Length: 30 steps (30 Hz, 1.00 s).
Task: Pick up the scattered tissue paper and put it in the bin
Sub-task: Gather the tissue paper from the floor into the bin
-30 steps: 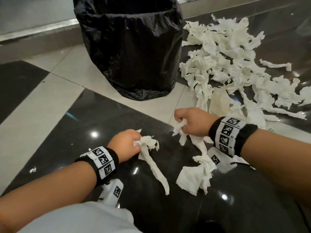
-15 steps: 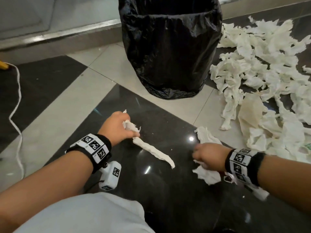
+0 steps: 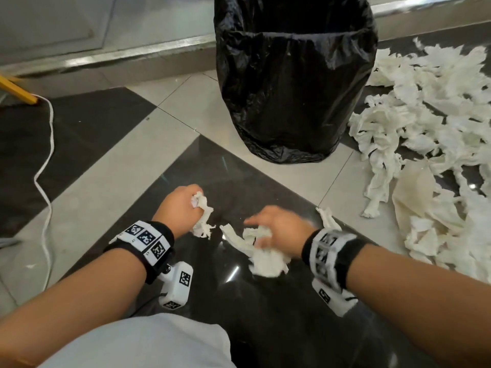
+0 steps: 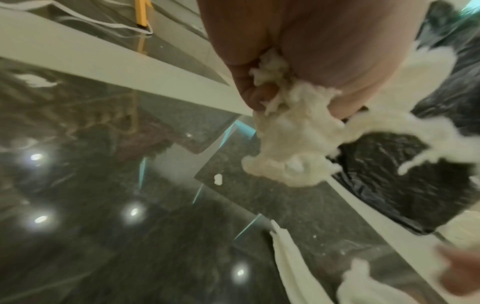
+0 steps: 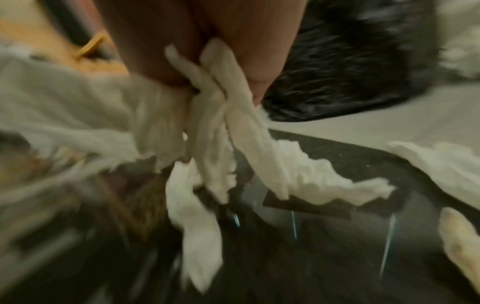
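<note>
A bin lined with a black plastic bag (image 3: 295, 83) stands on the floor ahead of me. My left hand (image 3: 183, 205) grips a crumpled wad of white tissue (image 3: 202, 216); the left wrist view shows my curled fingers (image 4: 249, 90) closed round that wad (image 4: 288, 144). To its right, my right hand (image 3: 276, 229) holds several long tissue strips (image 3: 263, 251) that trail onto the dark tile; these strips (image 5: 223, 127) hang from between its fingers in the blurred right wrist view. A big heap of torn tissue (image 3: 430, 144) lies right of the bin.
A white cord (image 3: 46, 166) runs over the floor at the left, near a yellow leg (image 3: 18, 91). A raised metal-edged step (image 3: 106, 53) crosses behind the bin. Small tissue scraps (image 3: 30, 266) lie on the glossy tiles. My pale trouser knee (image 3: 138, 341) fills the bottom.
My left hand has bunched its long strip into a wad. My right hand has moved left toward it, gathering more strips off the dark tile. The view has shifted left.
</note>
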Available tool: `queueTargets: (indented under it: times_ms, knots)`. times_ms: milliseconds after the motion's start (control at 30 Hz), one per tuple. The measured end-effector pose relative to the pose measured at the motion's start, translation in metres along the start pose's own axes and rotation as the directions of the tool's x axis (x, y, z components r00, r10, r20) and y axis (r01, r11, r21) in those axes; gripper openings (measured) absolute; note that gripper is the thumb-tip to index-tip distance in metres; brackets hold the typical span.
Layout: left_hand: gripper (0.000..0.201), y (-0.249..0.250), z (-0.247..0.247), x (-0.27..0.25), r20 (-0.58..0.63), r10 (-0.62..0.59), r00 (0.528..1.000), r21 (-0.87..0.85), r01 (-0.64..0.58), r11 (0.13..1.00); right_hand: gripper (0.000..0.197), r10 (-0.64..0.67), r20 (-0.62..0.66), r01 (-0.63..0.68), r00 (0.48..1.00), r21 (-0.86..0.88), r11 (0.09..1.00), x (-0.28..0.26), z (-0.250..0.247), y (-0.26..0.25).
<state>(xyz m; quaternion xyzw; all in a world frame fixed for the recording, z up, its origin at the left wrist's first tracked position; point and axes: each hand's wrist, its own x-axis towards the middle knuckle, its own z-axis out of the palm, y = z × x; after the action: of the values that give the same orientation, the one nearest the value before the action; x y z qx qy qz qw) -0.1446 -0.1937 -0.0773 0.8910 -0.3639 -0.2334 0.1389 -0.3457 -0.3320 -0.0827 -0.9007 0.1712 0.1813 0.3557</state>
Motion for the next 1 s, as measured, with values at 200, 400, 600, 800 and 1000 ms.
queueTargets:
  times_ms: [200,400,600,800,1000]
  knots:
    - [0.020,-0.028,0.020,-0.001,0.114,-0.128,0.985,0.066,0.121,0.990,0.046,-0.011,0.273,0.137,0.962,-0.447,0.884,-0.008,0.065,0.010]
    - [0.042,-0.004,0.036,0.005,0.193,-0.043,0.980,0.091,0.026,0.996,0.027,0.089,0.031,-0.083,0.996,-0.158,0.984,-0.012,0.009,0.021]
    - [0.030,0.099,0.061,0.013,0.279,0.380,0.882,0.059,-0.411,0.910,0.038,0.307,-0.388,-0.214,0.869,0.264,0.940,-0.043,-0.074,0.053]
    - [0.061,0.179,0.126,-0.007,0.615,0.601,0.510,0.115,-0.812,0.572,0.023,0.538,-0.532,-0.165,0.653,0.594,0.787,-0.102,-0.109,0.093]
    - [0.052,0.192,0.162,-0.007,0.770,0.467,0.435,0.171,-0.846,0.505,0.010,0.544,-0.542,-0.264,0.640,0.509,0.819,-0.125,-0.090,0.098]
